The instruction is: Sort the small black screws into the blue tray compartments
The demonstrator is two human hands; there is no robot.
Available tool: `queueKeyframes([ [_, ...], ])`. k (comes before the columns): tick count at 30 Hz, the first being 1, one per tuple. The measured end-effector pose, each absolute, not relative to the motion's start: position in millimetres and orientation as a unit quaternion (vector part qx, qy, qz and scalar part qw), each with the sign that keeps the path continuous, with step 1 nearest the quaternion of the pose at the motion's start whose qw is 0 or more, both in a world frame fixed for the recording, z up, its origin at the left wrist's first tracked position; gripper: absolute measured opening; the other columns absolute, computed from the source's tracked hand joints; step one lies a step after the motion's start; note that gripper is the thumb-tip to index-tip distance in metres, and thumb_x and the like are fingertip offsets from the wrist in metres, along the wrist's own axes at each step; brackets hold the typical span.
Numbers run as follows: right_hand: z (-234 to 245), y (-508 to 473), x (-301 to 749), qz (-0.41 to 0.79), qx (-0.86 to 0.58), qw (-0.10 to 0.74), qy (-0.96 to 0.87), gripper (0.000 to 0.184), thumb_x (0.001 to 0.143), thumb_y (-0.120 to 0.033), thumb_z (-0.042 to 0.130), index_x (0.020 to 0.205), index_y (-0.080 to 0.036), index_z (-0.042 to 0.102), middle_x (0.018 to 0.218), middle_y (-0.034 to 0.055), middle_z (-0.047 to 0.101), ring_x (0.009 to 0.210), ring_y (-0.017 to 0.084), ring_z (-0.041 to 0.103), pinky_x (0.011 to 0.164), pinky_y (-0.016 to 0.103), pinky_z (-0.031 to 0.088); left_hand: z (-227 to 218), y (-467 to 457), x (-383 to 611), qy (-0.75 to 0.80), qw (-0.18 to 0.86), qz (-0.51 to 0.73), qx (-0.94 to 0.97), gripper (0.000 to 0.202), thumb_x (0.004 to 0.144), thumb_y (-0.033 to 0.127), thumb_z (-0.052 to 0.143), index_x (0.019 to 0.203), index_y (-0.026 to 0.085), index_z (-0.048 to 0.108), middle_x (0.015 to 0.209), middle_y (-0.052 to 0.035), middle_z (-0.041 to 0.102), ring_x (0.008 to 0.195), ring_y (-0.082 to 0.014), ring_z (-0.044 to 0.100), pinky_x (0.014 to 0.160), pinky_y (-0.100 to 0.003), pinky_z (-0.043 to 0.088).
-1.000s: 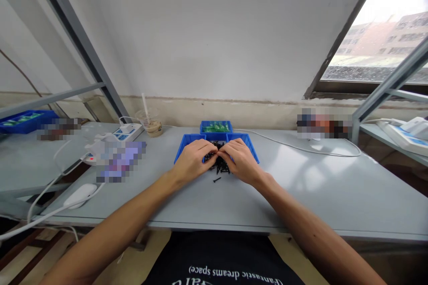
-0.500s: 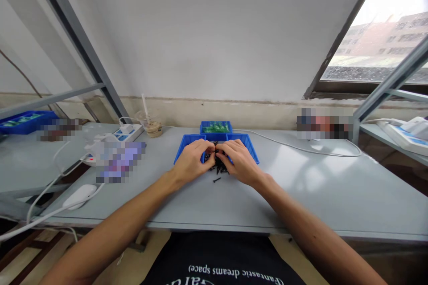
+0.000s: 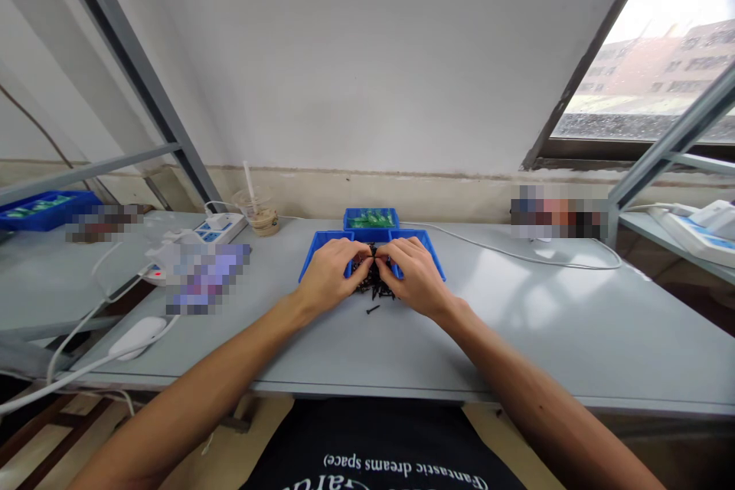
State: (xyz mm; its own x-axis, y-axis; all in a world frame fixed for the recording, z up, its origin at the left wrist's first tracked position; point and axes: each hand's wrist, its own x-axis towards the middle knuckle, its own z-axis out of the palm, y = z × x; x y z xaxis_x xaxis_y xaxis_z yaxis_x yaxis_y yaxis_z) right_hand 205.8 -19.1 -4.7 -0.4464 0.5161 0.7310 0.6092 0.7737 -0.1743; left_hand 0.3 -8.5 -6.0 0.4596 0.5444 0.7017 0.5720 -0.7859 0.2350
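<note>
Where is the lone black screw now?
Head view: the lone screw lies on the grey table, centred, just nearer the person than the screw pile, between the left hand and right hand.

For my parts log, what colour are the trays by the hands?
The trays are blue, seen best in the head view.

Fingertips (image 3: 364,253) over tiny black screws (image 3: 379,289), grip unreadable, pixelated patch (image 3: 207,279) masking something
</note>
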Motion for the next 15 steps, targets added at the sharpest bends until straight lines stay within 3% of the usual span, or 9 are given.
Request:
queueKeyframes([
  [15,-2.8,-19.6,205.4,-0.057,-0.331,0.416,-0.845,0.014,0.102,-0.019,0.05,0.094,-0.021,0.061,0.087,0.003,0.071,0.077,0.017,0.061,0.078,0.034,0.039,-3.0,-8.2,0.3,-0.326,0.024,-0.377,-0.867,0.016,0.101,0.023,0.052,0.098,0.019,0.067,0.094,-0.004,0.076,0.086,-0.0203,0.068,0.083,-0.037,0.049],
])
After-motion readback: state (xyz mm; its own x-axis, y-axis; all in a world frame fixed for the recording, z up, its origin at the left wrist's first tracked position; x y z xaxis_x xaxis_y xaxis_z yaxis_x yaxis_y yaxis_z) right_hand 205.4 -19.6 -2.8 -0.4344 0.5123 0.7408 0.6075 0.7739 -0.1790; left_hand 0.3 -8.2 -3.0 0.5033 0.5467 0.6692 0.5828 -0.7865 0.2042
